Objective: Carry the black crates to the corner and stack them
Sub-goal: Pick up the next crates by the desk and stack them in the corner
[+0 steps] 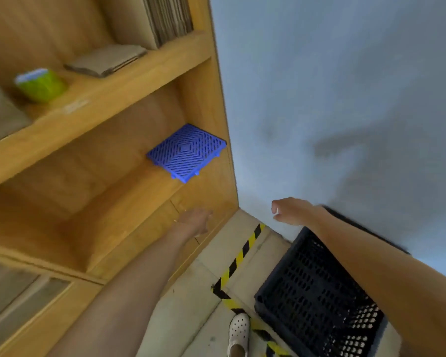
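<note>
A black perforated plastic crate (312, 295) stands on the floor at the lower right, against the grey wall. My right forearm crosses above its far side. My right hand (290, 211) hangs in the air past the crate, in front of the wall, holding nothing, fingers loosely curled. My left hand (195, 220) is stretched out in front of the lower part of the wooden shelf unit, blurred, with nothing in it. Neither hand touches the crate.
A wooden shelf unit (129, 81) fills the left, holding a blue plastic grid tile (187, 153), a green container (40, 85) and folded cardboard (106, 60). Black-and-yellow hazard tape (242, 253) runs along the floor. My white shoe (238, 331) stands beside the crate.
</note>
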Demonstrator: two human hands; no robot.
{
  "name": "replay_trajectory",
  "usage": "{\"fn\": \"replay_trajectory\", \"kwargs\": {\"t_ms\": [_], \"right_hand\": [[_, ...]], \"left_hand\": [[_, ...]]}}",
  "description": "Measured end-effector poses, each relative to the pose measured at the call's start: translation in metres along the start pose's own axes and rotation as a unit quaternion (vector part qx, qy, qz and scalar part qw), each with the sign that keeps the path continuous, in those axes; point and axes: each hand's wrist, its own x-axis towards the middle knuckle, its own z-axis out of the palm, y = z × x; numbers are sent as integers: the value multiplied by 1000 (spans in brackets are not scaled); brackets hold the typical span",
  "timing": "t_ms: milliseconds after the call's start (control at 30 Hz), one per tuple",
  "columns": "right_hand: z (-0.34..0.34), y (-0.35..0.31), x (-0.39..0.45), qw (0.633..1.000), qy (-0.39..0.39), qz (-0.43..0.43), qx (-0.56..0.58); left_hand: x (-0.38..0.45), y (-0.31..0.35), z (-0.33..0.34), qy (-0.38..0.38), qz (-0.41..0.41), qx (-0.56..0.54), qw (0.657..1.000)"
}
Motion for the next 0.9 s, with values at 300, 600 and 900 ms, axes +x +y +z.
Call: {"fn": "replay_trajectory", "kwargs": {"t_ms": [300,600,900], "right_hand": [[56,-113,-14,973,-83,-133,-167],[90,-318,-49,916,-118,-329,-198],[179,-499,-136,837,-128,-410,-340]], "left_hand": [[-156,-58,112,-39,-177,-114,977],[-332,-124,194,-38,-359,-182,915],[-507,-168,297,-26,-440,-270,856]]}}
